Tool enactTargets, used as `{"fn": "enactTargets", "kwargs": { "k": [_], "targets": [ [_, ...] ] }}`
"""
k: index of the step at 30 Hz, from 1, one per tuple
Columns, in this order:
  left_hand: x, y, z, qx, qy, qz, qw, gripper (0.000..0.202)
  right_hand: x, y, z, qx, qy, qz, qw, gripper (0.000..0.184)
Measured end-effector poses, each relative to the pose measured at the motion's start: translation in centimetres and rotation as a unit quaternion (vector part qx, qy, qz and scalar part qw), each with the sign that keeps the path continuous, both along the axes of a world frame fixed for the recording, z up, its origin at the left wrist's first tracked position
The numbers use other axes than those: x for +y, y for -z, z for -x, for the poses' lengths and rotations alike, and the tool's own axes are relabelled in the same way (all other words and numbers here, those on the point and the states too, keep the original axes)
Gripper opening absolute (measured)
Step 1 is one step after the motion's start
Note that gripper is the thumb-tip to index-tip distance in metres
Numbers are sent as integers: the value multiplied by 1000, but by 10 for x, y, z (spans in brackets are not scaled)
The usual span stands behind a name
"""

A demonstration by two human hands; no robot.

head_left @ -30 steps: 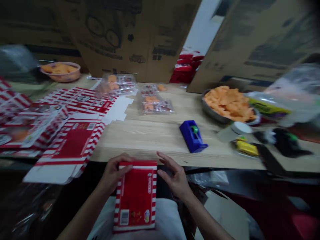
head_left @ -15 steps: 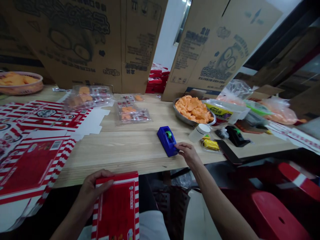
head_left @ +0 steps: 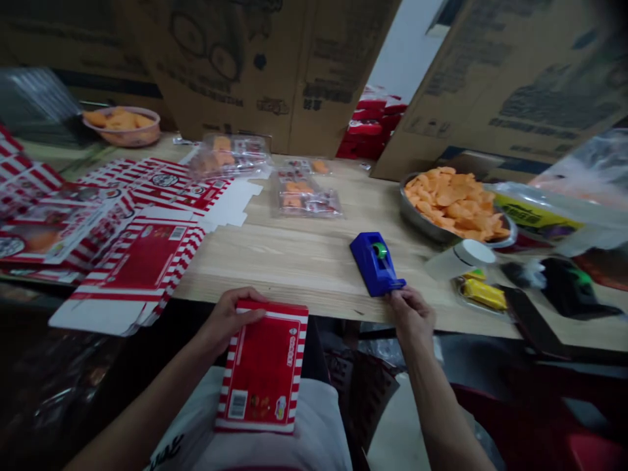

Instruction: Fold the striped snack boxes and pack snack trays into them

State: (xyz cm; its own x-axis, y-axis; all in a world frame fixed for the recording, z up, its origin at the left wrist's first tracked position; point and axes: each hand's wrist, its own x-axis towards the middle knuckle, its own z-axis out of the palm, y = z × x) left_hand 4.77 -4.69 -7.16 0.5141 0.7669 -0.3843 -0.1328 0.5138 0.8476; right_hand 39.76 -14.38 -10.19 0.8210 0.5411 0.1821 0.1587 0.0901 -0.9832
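Observation:
My left hand [head_left: 240,317] grips the upper left corner of a flat red carton [head_left: 265,363] with red-and-white striped edges. That carton rests upright against my lap, in front of the table edge, its barcode near the bottom. My right hand [head_left: 412,314] is closed in a pinch at the cutter end of a blue tape dispenser [head_left: 370,265] with a green-cored roll. The tape between my fingertips is thin and hardly shows. The dispenser stands on the wooden table [head_left: 314,261] near its front edge.
Flattened striped cartons [head_left: 147,255] lie at left. Plastic-wrapped snack packs [head_left: 304,193] sit mid-table. To the right are a metal bowl of orange chips [head_left: 456,199], a white-lidded jar [head_left: 461,258], a yellow packet [head_left: 483,292] and a black tape dispenser [head_left: 569,288]. Large cardboard boxes [head_left: 275,72] stand behind.
The view has swung left and down, so the table's things appear further right. My right hand stays at the dispenser's cutter end, now just below it. More of the carton shows in my left hand.

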Motion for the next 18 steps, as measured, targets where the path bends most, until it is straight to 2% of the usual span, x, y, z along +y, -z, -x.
{"fn": "enactTargets", "kwargs": {
  "k": [2,4,5,6,7,8,9,11,12,14,15,16,18],
  "targets": [
    [0,2,-1,-13,6,0,1000,29,-1,6,4,24,20,-14,999,26],
    [-1,3,-3,-19,7,-3,1000,28,-3,0,14,31,32,-18,999,23],
    [-1,3,-5,-20,8,-8,1000,27,-3,-7,22,12,9,-6,1000,20],
    [-1,2,-7,-20,8,-18,1000,26,-1,-18,31,-21,-42,15,999,18],
    [-1,1,-9,-21,12,-28,999,25,4,-31,42,-61,-123,46,989,16],
    [-1,-1,-11,-21,21,-38,999,24,12,-46,54,-110,-248,93,958,17],
    [0,-2,-13,-21,34,-46,998,24,22,-62,66,-148,-376,131,905,18],
    [1,-5,-17,-21,71,-55,996,23,49,-90,89,-212,-589,181,759,17],
    [1,-5,-19,-21,87,-57,994,22,64,-102,100,-241,-655,195,689,16],
    [2,-4,-21,-25,101,-61,993,22,88,-116,118,-301,-725,227,576,12],
    [2,-3,-21,-28,101,-59,993,22,98,-119,125,-335,-738,242,534,11],
    [2,-1,-21,-32,99,-55,993,22,105,-120,132,-370,-739,255,502,11],
    [1,1,-20,-35,88,-54,994,22,113,-119,141,-438,-717,277,466,12]
  ]
}}
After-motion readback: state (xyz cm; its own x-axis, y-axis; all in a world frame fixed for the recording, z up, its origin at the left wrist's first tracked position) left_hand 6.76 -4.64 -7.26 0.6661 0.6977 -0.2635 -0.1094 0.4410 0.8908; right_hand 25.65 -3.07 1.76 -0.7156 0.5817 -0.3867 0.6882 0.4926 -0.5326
